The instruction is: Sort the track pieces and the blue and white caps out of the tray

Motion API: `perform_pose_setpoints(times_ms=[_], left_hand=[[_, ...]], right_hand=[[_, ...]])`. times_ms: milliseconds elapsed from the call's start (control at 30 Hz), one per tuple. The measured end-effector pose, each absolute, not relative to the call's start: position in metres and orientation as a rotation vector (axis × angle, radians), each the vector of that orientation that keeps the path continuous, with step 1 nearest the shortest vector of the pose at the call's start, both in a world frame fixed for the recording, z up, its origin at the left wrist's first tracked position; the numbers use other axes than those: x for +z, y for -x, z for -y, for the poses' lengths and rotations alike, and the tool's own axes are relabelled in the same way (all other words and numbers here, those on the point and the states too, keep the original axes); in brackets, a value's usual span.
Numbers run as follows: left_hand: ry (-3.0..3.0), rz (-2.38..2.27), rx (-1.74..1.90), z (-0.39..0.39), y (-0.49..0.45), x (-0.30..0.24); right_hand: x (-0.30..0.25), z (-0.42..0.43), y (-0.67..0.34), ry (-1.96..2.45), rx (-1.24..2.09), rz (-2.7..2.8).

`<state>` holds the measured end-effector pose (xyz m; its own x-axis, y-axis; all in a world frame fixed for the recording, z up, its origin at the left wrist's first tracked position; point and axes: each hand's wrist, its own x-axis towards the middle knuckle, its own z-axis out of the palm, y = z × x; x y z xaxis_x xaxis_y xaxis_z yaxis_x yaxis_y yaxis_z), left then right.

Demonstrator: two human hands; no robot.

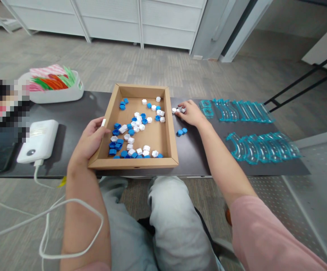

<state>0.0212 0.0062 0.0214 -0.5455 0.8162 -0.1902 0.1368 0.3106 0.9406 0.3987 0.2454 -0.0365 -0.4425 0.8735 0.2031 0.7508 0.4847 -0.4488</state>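
A shallow cardboard tray [172,128] holds many small hexagonal pieces, some white [155,153] and some blue [112,151]. My left hand [90,140] grips the tray's left wall, thumb over the rim and fingers on the outside. Just beyond the right wall, on the dark table, my right hand [191,113] has its fingers bent round a few white hexagonal pieces [174,110]. The fingertips partly hide these pieces. Nearer to me, a pair of blue hexagonal pieces [182,131] lies on the table below that hand.
Rows of clear teal curved plastic parts [262,147] and two small teal squares [206,108] lie at the right. A white basket [58,98] of colourful strips and a white power bank [37,141] with a cable [75,201] are on the left.
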Motion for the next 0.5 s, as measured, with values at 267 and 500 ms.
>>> perform_pose_setpoints(times_ms=[267,500], left_hand=[[-0.883,-1.869,1.292,-0.006,-0.016,0.013],[-0.932,-1.846,1.307,-0.006,-0.015,0.007]], right_hand=[[-0.007,-0.228,-0.398,1.255,0.328,2.175],[0.04,-0.169,-0.335,0.771,0.536,2.434]])
